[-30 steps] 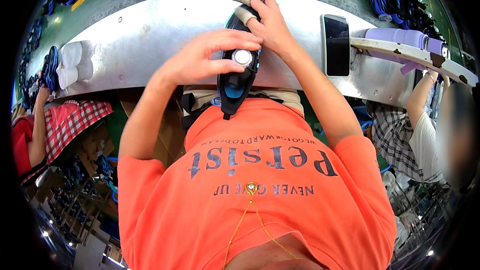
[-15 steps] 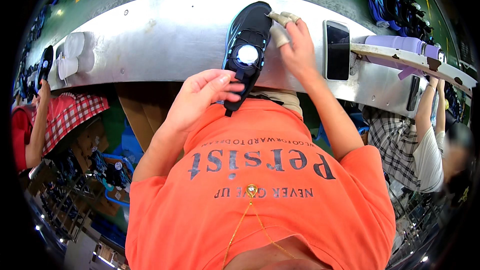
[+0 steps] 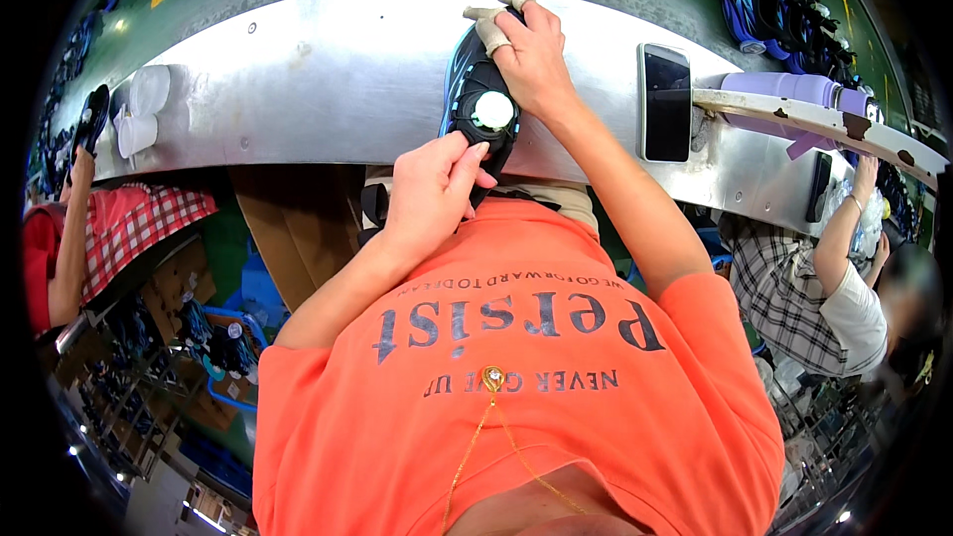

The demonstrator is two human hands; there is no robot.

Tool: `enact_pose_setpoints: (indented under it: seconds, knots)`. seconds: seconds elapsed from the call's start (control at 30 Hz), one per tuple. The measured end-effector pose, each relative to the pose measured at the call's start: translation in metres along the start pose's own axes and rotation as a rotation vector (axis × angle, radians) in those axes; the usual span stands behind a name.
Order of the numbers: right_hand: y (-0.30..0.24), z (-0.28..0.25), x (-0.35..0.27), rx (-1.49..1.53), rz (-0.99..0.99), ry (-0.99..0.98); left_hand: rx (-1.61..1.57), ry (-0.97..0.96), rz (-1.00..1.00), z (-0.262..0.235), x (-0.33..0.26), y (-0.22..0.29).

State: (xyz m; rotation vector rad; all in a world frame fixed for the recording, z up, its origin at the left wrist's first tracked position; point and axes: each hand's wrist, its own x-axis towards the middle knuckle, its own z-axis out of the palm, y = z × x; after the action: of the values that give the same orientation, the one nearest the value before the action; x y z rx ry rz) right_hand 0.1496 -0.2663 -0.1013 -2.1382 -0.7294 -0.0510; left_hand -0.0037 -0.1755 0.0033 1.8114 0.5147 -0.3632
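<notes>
A black shoe (image 3: 475, 79) with a blue edge lies on the metal bench in front of me, toe pointing away. A round white dial (image 3: 493, 110) sits on top of its laced part. My right hand (image 3: 531, 55), with pale covers on several fingertips, is curled over the toe and grips it from the right side. At the ankle end my left hand (image 3: 437, 184) is closed, thumb and fingers pinching the shoe's tongue or collar. Those fingers hide most of that end, so the exact part held cannot be made out.
A phone (image 3: 665, 102) lies right of the shoe on the bench (image 3: 328, 69). Beyond it are a chipped white bar (image 3: 794, 111) and a purple bottle (image 3: 784, 87). White cups (image 3: 137, 134) stand at left. Co-workers sit on both sides; more shoes (image 3: 759, 0) are across the bench.
My right hand has moved left and away from me, from beside the toe to over it. My left hand has closed on the ankle end, where a black tab hung visible before.
</notes>
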Motion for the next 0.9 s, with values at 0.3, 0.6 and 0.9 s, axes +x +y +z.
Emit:
enact_pose_setpoints:
  seconds: [0.3, 0.6, 0.9]
  knots:
    - [-0.045, -0.096, -0.012, 0.229, -0.036, -0.457, -0.458, -0.197, -0.158, -0.011, 0.003, -0.005]
    - [-0.065, -0.089, -0.037, 0.353, 0.162, -0.387, -0.217, -0.196, -0.244, -0.015, -0.01, 0.015]
    - [-0.032, -0.106, -0.021, 0.446, 0.24, -0.398, 0.544, -0.072, 0.493, -0.02, -0.018, -0.014]
